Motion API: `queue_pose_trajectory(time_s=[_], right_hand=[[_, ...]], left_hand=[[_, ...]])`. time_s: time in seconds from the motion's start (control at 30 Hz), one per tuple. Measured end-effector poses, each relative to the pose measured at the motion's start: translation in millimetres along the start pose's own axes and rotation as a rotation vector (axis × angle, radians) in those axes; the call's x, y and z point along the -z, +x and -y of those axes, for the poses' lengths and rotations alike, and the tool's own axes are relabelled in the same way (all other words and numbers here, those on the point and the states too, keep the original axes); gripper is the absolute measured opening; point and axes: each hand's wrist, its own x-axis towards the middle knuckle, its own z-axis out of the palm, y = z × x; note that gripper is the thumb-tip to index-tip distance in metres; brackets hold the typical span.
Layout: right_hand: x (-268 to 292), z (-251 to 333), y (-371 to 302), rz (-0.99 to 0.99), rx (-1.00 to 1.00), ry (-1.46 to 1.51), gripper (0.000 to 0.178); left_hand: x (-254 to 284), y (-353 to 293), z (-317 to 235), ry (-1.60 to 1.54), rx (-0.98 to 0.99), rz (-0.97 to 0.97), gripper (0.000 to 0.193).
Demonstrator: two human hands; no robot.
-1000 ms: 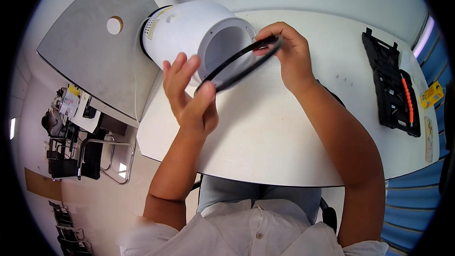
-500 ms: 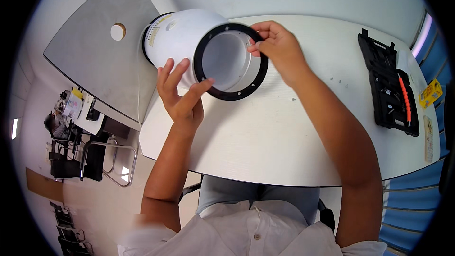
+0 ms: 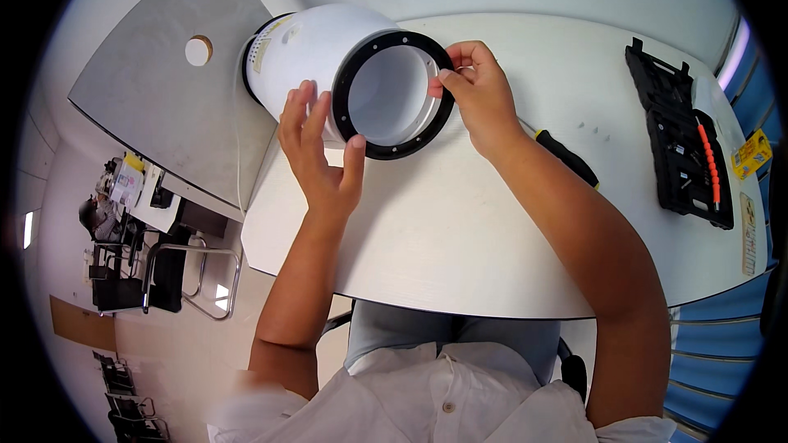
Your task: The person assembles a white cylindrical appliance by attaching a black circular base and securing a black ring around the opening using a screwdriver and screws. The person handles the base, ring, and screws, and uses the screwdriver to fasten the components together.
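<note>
A large white cylinder [image 3: 316,41] lies on its side on the white table [image 3: 460,254], its hollow end turned toward me. A black ring [image 3: 344,74] with small holes or screws around it sits at that open end. My right hand [image 3: 480,94] pinches the ring's right edge, thumb in front and fingertips reaching inside the rim. On the other side, my left hand [image 3: 324,156] is open, fingers spread along the cylinder's side and thumb by the ring's lower left edge. Beneath my right forearm lies a screwdriver [image 3: 566,157] with a black and yellow handle, partly hidden.
An open black tool case [image 3: 677,148] with an orange flexible shaft [image 3: 707,166] lies at the right. Beside it stands a small yellow box [image 3: 750,154]. Several tiny screws [image 3: 594,127] rest near the screwdriver. A grey desk [image 3: 164,90] with a white round object [image 3: 198,51] adjoins at left.
The black ring has shifted slightly left and up, with my right hand on it. My left thumb has moved to the ring's outer lower edge. The screwdriver has come into view.
</note>
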Motion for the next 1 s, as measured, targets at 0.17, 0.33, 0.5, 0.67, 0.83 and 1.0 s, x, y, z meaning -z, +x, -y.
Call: queue_pose_trajectory(time_s=[0.17, 0.33, 0.5, 0.67, 0.83, 1.0], right_hand=[[1, -13, 2, -0.105, 0.207, -0.261, 0.019], [0, -7, 1, -0.109, 0.331, -0.421, 0.022], [2, -6, -3, -0.045, 0.329, -0.504, 0.03], [0, -10, -10, -0.023, 0.287, -0.51, 0.038], [-4, -12, -14, -0.002, 0.293, -0.524, 0.045], [-1, -14, -11, 0.021, 0.357, -0.552, 0.051]], left_hand=[[0, 0, -2, 0.014, 0.011, -0.004, 0.051], [1, -1, 0, 0.006, 0.024, -0.018, 0.049], [0, -1, -2, -0.003, 0.023, -0.027, 0.046], [1, -1, -4, 0.023, 0.005, -0.01, 0.046], [1, -2, -7, 0.08, -0.008, 0.037, 0.049], [0, -2, -6, 0.081, -0.029, 0.034, 0.053]])
